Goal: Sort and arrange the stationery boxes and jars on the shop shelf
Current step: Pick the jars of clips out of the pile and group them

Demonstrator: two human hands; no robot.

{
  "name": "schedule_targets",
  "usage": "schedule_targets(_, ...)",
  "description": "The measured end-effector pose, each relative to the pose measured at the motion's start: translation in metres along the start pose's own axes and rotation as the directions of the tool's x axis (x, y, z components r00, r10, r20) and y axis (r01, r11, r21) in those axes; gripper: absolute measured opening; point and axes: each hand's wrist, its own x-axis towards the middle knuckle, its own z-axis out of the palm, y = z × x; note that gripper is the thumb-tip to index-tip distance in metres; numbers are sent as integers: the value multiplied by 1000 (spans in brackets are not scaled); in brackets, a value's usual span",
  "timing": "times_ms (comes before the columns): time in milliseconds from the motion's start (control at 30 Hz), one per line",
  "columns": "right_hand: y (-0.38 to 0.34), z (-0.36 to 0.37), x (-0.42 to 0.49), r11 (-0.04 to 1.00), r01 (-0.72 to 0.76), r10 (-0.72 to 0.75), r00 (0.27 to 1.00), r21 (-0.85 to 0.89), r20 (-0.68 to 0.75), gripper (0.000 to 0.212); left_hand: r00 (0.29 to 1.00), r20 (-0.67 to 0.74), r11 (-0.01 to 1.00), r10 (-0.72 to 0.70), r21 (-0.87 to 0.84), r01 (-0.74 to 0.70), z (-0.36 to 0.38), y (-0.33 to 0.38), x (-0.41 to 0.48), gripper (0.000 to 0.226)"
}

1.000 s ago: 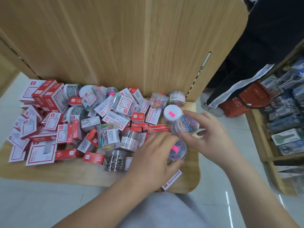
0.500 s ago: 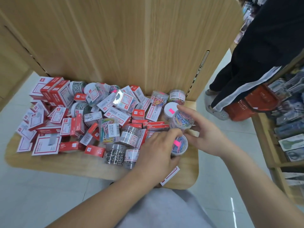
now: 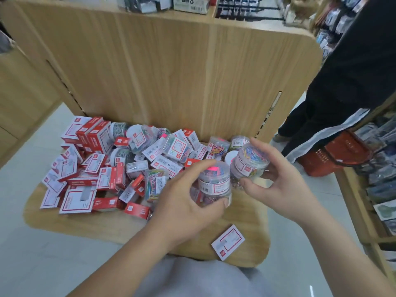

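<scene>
Pale wooden shelf (image 3: 85, 224) with a tall upright back panel (image 3: 171, 71) carries nearly all the stock in one mixed heap. Red-and-white boxes (image 3: 85, 168) lie tilted and overlapping from the left edge to the middle, with clear jars tipped among them.

Toward the right edge, the left hand (image 3: 184, 206) grips a pink-stickered jar (image 3: 214, 181), fingers curled over its top and side and the thumb pressed low on its wall. The right hand (image 3: 282, 185) holds a jar of coloured clips (image 3: 249, 162) just beside it, fingers wrapped round the far side and the thumb underneath. Both jars appear lifted off the wood; whether they touch I cannot tell.

Two more jars (image 3: 217, 145) stand upright at the back right corner, which looks like the start of a jar group. One stray box (image 3: 228, 242) lies alone at the front right edge.

By my reading the sorting has barely begun: a few jars are gathered, while the boxes are unstacked and several jars remain buried in the heap.
</scene>
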Motion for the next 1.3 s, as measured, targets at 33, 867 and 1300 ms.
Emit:
schedule_targets(33,-9,4,4,1000,26,-26,1000,-9,-6,82,1000,-24,1000,-2,-6,2,-9,-1,-1,69)
schedule_targets(867,-160,346,86,999,45,-43,990,-13,137,79,930,-354,923,-96,319,217,-351,-195,-81,76)
schedule_targets(1300,-172,373,78,996,-39,43,998,-84,45,80,995,-88,943,52,332,-20,-330,-230,-92,71)
